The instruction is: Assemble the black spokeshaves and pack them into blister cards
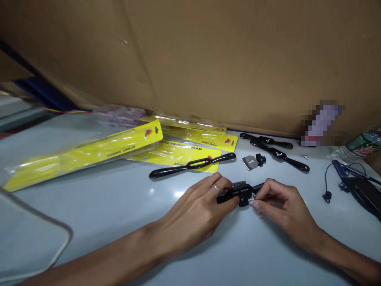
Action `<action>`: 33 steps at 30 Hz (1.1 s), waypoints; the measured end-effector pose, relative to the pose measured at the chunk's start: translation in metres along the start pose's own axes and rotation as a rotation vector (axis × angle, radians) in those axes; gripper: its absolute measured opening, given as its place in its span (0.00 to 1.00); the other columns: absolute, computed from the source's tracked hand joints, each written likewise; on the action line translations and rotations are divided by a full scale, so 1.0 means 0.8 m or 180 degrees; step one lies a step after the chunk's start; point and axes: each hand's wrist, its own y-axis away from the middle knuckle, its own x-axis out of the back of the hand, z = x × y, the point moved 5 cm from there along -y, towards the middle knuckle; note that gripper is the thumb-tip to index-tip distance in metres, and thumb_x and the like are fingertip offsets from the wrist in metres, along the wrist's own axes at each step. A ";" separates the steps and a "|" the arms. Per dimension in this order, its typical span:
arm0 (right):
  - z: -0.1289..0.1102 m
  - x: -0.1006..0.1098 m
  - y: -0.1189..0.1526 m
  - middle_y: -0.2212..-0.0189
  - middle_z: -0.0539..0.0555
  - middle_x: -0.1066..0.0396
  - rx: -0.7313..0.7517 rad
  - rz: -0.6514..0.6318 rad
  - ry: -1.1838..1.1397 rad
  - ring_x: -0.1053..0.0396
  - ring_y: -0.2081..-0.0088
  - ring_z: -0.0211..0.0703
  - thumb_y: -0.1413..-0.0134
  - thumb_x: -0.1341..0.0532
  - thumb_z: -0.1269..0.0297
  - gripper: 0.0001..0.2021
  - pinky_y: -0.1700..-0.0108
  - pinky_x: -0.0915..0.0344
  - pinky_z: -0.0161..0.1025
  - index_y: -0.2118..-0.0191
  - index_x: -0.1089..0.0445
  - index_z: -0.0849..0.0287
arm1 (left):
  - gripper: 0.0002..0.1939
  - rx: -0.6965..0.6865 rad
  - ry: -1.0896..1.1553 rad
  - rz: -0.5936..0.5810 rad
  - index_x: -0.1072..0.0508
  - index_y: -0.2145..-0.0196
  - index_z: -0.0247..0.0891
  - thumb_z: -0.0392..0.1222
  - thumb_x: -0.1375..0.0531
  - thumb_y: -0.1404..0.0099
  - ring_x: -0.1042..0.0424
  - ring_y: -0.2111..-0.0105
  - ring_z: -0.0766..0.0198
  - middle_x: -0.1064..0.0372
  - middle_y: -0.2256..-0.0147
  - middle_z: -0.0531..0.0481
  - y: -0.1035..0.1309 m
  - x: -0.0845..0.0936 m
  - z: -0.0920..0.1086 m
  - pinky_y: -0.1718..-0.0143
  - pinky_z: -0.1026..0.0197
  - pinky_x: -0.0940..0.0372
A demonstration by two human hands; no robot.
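My left hand [205, 200], a ring on one finger, grips a black spokeshave [244, 193] above the table, its thumb and fingers on the tool's middle. Thumb and fingertips of my right hand [282, 202] pinch a small silvery screw [252, 198] at the spokeshave's near side. Just beyond lies a loose metal blade [249, 163] beside a black cap plate [261, 159]. A bare spokeshave frame [198, 163] rests partly on a yellow card. Two more spokeshaves, one [287, 157] in front of the other [264, 140], lie at the back right.
Yellow spokeshave packages [119, 145] spread across the back left. Small loose screws [304, 157] lie at right. Earphones [327, 196], a dark phone-like object [363, 192] and a green-labelled bottle [361, 145] stand or lie far right. A cardboard wall [208, 59] closes the back; a pale cable [67, 232] loops at left.
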 end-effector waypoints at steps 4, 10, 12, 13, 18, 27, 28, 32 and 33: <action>-0.003 0.002 -0.004 0.76 0.48 0.28 0.0251 0.0210 0.0054 0.31 0.74 0.38 0.44 0.36 0.63 0.06 0.69 0.35 0.36 0.70 0.29 0.56 | 0.13 0.0124 0.0242 0.0036 0.22 0.59 0.39 0.29 0.45 0.32 0.31 0.65 0.60 0.31 0.61 0.46 -0.001 -0.002 -0.002 0.71 0.62 0.32; 0.000 0.003 -0.009 0.76 0.48 0.29 0.0200 0.0197 -0.0069 0.31 0.74 0.38 0.45 0.36 0.63 0.06 0.70 0.34 0.36 0.71 0.28 0.57 | 0.11 0.0409 0.0605 0.0098 0.22 0.55 0.41 0.34 0.44 0.29 0.30 0.64 0.60 0.30 0.59 0.45 0.002 -0.009 -0.009 0.67 0.60 0.30; 0.002 0.003 -0.010 0.75 0.48 0.28 0.0179 0.0204 -0.0098 0.31 0.74 0.38 0.44 0.36 0.64 0.05 0.71 0.34 0.36 0.70 0.27 0.57 | 0.13 0.0392 0.0642 0.0103 0.23 0.55 0.41 0.31 0.44 0.31 0.30 0.63 0.59 0.30 0.58 0.45 0.000 -0.009 -0.008 0.66 0.59 0.30; 0.002 0.002 -0.010 0.74 0.48 0.27 0.0196 0.0231 -0.0078 0.31 0.74 0.38 0.44 0.36 0.64 0.05 0.71 0.34 0.36 0.69 0.26 0.57 | 0.14 0.0375 0.0663 0.0098 0.23 0.55 0.40 0.30 0.45 0.31 0.30 0.62 0.59 0.30 0.58 0.45 -0.001 -0.009 -0.007 0.66 0.58 0.30; -0.005 -0.002 -0.009 0.69 0.49 0.25 0.0568 0.0290 0.0265 0.29 0.68 0.40 0.42 0.37 0.69 0.04 0.66 0.34 0.38 0.67 0.25 0.56 | 0.15 0.0322 0.0675 0.0092 0.22 0.58 0.39 0.28 0.46 0.32 0.31 0.63 0.59 0.31 0.59 0.44 -0.003 -0.009 -0.005 0.68 0.59 0.32; -0.022 -0.012 -0.001 0.69 0.51 0.27 0.1649 0.0262 0.0859 0.29 0.66 0.40 0.38 0.41 0.76 0.08 0.63 0.33 0.38 0.65 0.28 0.58 | 0.09 0.0817 0.0738 -0.0130 0.29 0.54 0.38 0.35 0.42 0.31 0.29 0.61 0.55 0.31 0.59 0.45 0.001 -0.011 -0.013 0.64 0.55 0.30; -0.024 -0.013 0.001 0.69 0.52 0.27 0.1808 0.0252 0.0919 0.29 0.66 0.40 0.38 0.42 0.77 0.08 0.64 0.33 0.38 0.65 0.28 0.59 | 0.09 0.0974 0.0706 -0.0197 0.30 0.54 0.38 0.36 0.41 0.32 0.29 0.61 0.54 0.31 0.59 0.45 0.002 -0.012 -0.016 0.63 0.54 0.30; -0.029 -0.014 0.009 0.69 0.54 0.28 0.2214 0.0188 0.1244 0.31 0.66 0.40 0.37 0.43 0.79 0.08 0.64 0.34 0.38 0.64 0.29 0.61 | 0.21 0.1239 0.0627 -0.0285 0.34 0.45 0.37 0.40 0.37 0.34 0.29 0.56 0.50 0.31 0.55 0.43 0.006 -0.016 -0.023 0.57 0.47 0.30; -0.030 -0.014 0.011 0.69 0.54 0.28 0.2277 0.0174 0.1321 0.31 0.66 0.40 0.37 0.43 0.79 0.08 0.64 0.34 0.39 0.64 0.29 0.61 | 0.24 0.1240 0.0643 -0.0300 0.36 0.42 0.37 0.40 0.36 0.34 0.29 0.55 0.49 0.31 0.54 0.42 0.006 -0.017 -0.024 0.55 0.46 0.30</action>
